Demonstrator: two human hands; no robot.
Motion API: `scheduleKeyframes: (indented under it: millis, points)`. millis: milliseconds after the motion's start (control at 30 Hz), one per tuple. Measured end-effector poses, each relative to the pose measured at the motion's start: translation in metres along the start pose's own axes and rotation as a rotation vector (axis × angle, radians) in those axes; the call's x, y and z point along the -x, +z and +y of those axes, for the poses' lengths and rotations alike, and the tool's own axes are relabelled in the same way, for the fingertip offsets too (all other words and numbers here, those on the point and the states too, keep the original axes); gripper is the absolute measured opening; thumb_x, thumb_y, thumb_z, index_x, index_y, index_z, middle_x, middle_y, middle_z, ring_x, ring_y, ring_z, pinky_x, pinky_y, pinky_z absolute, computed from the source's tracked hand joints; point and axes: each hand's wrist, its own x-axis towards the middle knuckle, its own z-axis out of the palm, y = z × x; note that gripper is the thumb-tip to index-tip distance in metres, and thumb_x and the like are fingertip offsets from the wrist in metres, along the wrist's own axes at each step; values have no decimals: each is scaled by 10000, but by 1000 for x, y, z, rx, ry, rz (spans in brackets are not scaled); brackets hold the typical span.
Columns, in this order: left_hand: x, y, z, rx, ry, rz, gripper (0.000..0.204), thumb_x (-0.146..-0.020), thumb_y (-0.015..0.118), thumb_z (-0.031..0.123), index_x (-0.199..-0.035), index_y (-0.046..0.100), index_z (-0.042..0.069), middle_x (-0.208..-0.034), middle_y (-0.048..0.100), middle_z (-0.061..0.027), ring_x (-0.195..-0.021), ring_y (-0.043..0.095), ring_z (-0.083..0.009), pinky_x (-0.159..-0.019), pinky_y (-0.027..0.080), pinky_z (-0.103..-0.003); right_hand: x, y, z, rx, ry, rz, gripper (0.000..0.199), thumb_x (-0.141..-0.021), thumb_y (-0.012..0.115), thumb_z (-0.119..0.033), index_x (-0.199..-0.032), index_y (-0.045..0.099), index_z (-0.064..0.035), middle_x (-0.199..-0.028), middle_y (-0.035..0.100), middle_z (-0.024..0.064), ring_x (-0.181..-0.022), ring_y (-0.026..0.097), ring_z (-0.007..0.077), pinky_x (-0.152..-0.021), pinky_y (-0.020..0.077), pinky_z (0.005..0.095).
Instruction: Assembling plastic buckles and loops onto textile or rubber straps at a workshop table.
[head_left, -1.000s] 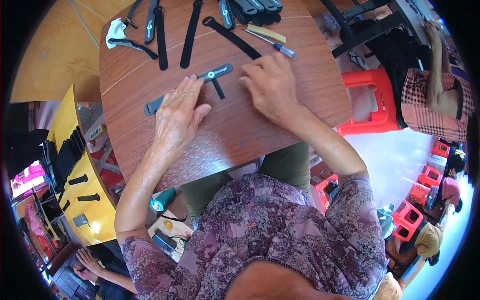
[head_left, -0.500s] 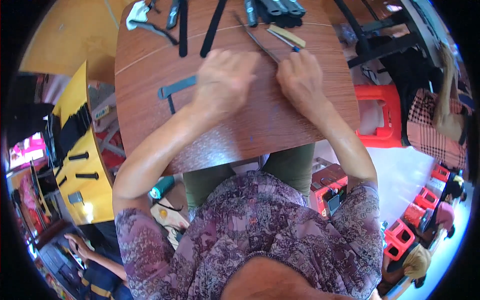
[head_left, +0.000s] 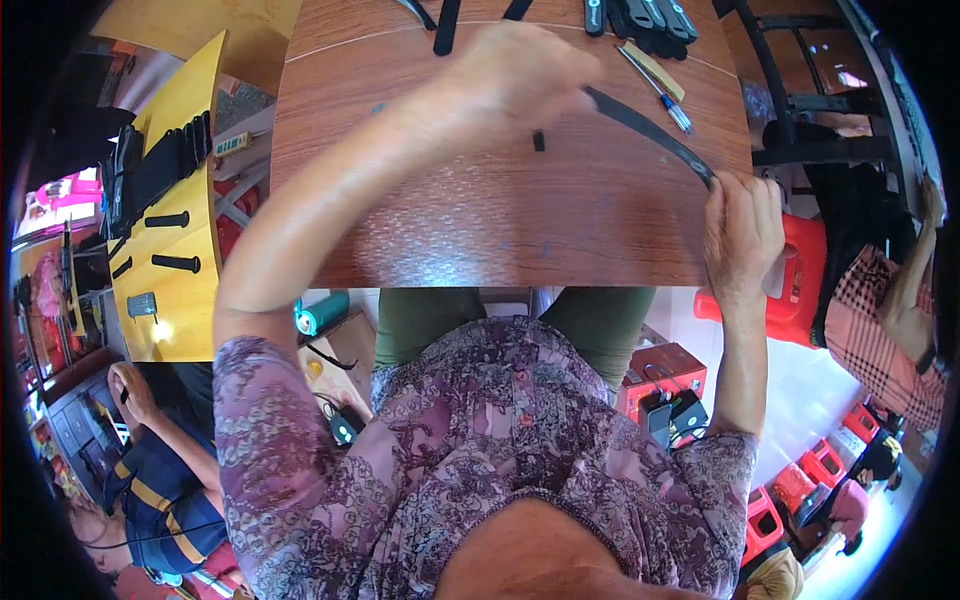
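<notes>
My right hand (head_left: 745, 225), closed, grips the end of a dark strap (head_left: 650, 130) at the table's right edge. The strap bows up and leftward across the wooden table (head_left: 600, 230) to my left hand (head_left: 530, 75), where its other end meets the fingers. My left hand is smeared by motion, so its grip does not show. A short black piece (head_left: 539, 141) shows below that hand. A small teal bit (head_left: 378, 107) peeks out beside my left forearm, the rest of it hidden.
Beyond the strap lie a blue-tipped pen (head_left: 675, 115) and a yellowish strip (head_left: 655, 72). Dark tool-like pieces (head_left: 655, 20) and a black strip (head_left: 447, 28) lie at the far edge. A yellow table (head_left: 185, 320) with black parts stands left, a red stool (head_left: 795, 285) right. Other people sit nearby.
My right hand has moved right and nearer, drawing the strap end to the table's edge. The left hand has shifted up and right. The whole view has shifted too.
</notes>
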Motion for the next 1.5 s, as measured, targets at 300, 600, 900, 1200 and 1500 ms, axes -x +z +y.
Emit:
scheduleKeyframes:
  millis: [300,600,900,1200,1500]
  points:
    - [26,-86,9,515,-467,-120,185,-825,653,200,-855,644,18,-660,554,29,-651,517,-56,-605,410,-204,-102,44,-76,-276,-179,200,343,-716,680,-157,-1039,608,-66,-952,606,82,-887,544,246,-736,380,384]
    - [77,-90,2,676,-615,-21,175,-838,644,206,-902,644,44,-693,615,1,-674,554,-59,-653,440,-209,-112,50,-107,-838,22,-201,109,-735,641,-136,-811,673,-64,-593,578,87,-599,578,243,-582,432,380]
    - [111,-69,-15,767,-862,85,155,-847,620,178,-890,618,30,-687,612,-9,-640,555,-73,-619,428,-197,-122,82,-115,-1140,372,-655,144,-751,609,-106,-702,647,24,-533,587,72,-505,569,120,-490,454,298]
    - [132,-54,-20,727,-1054,106,106,-826,608,121,-801,640,23,-609,621,-34,-525,541,-47,-456,383,-179,-128,109,-127,-1061,277,-856,149,-767,593,-107,-713,661,14,-537,603,69,-484,576,133,-469,458,284]
    - [136,-46,-26,677,-1200,32,109,-808,604,98,-762,649,10,-574,618,-67,-474,542,-70,-403,374,-196,-127,128,-136,-1065,284,-807,129,-789,625,-121,-761,664,-1,-521,569,54,-452,496,86,-421,380,235]
